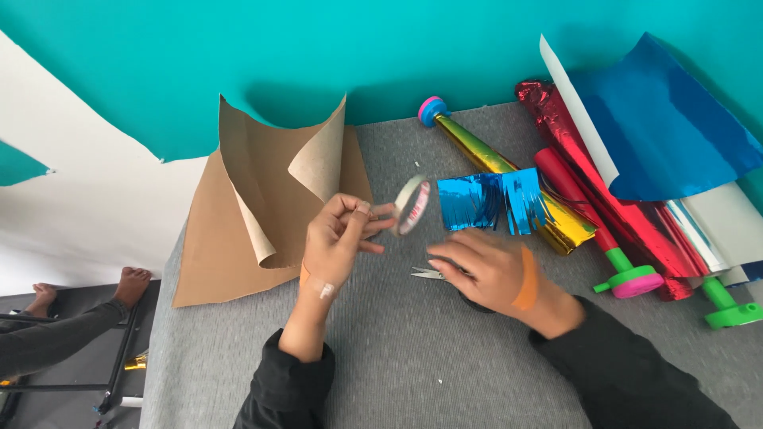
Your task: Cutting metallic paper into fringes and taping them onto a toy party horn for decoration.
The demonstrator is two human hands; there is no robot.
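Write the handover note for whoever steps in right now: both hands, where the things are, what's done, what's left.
Left hand: holds the tape roll up by its fingers.
Right hand: lies on the scissors on the grey table.
Gold horn lies behind, blue foil fringe already around it.
Brown paper, red and blue foil rolls lie aside.
Left: no tape visible on the fringe yet.

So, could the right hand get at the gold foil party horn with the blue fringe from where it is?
Probably yes. The right hand rests on small scissors on the grey felt table, and the gold foil party horn lies just beyond it with nothing in between.
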